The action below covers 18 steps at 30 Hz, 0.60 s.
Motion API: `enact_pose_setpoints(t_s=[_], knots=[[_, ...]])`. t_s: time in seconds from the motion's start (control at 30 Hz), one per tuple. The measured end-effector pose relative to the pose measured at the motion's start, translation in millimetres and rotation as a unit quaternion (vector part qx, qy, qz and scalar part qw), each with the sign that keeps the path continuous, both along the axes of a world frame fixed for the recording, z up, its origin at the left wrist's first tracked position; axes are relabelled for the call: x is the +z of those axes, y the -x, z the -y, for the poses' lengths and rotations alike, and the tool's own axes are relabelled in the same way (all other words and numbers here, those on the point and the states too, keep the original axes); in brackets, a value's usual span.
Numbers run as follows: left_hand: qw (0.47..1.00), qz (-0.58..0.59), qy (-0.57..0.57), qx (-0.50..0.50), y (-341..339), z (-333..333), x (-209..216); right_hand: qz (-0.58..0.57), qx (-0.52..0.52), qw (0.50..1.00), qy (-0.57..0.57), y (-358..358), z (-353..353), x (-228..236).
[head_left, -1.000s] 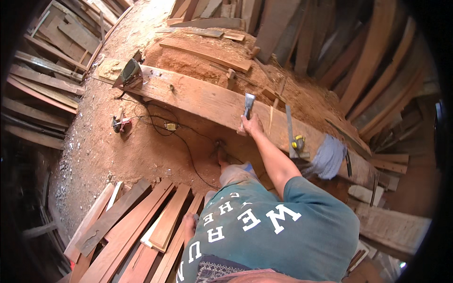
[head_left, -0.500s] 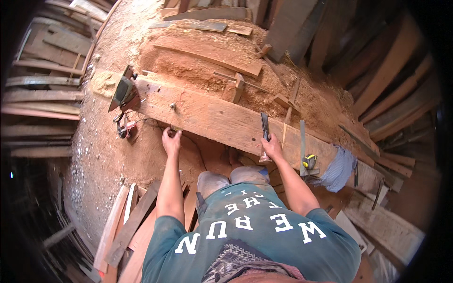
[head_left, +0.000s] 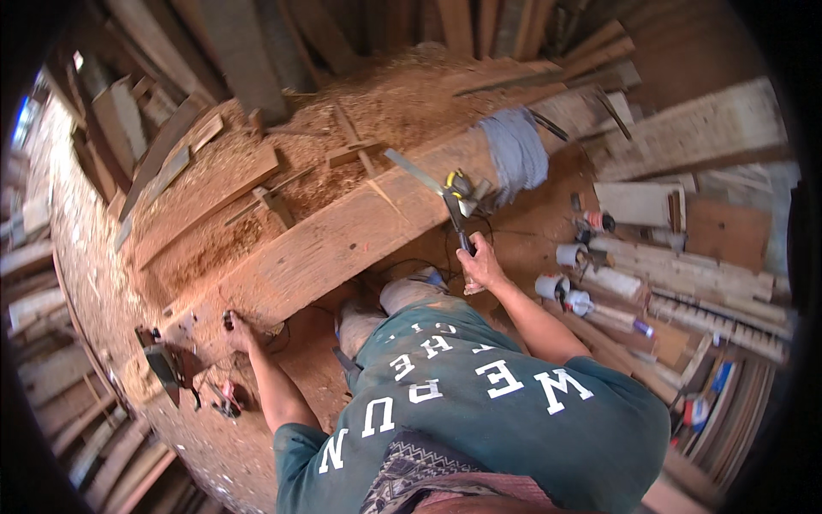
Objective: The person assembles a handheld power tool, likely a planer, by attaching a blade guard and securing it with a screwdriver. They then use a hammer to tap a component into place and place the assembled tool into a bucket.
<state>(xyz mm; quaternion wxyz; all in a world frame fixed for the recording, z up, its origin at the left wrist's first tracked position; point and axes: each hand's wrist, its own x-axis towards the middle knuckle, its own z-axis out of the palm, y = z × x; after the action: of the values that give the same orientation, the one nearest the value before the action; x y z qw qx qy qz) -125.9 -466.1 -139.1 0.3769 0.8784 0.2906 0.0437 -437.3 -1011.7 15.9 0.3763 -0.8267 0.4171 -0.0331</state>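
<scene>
A long thick wooden plank (head_left: 317,240) crosses in front of me. My left hand (head_left: 241,335) is over its near left end, fingers closed around a small dark metal piece (head_left: 228,320) there; its exact kind is too small to make out. In my right hand (head_left: 484,264) is a chisel-like tool (head_left: 455,212) with a dark flat upper part and a light handle end, pointing away from me. Its tip lies close by a yellow-and-black tape measure (head_left: 458,182) and a square with a metal blade (head_left: 414,171).
A blue-grey cloth (head_left: 516,154) wraps the plank's right part. A dark machine with a flat plate (head_left: 163,367) stands at the left end, near a red-and-black tool (head_left: 227,401). Sawdust and offcuts lie beyond; cans (head_left: 570,255) and boards are at right.
My view has turned to the right. My left hand has moved from the plank's near edge onto the small metal piece. The tool in my right hand has come near the tape measure.
</scene>
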Motion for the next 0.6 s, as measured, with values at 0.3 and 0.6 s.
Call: enact_pose_setpoints(t_s=[0.3,0.6], knots=[[0.97,0.042,0.058,-0.233,81.2,63.9,18.7,0.04,-0.412,0.873,-0.258,168.6,-79.0,-61.3],[0.835,-0.003,0.166,-0.524,193.9,75.5,32.2,0.193,-0.585,0.711,-0.339,331.5,-189.4,-170.9]])
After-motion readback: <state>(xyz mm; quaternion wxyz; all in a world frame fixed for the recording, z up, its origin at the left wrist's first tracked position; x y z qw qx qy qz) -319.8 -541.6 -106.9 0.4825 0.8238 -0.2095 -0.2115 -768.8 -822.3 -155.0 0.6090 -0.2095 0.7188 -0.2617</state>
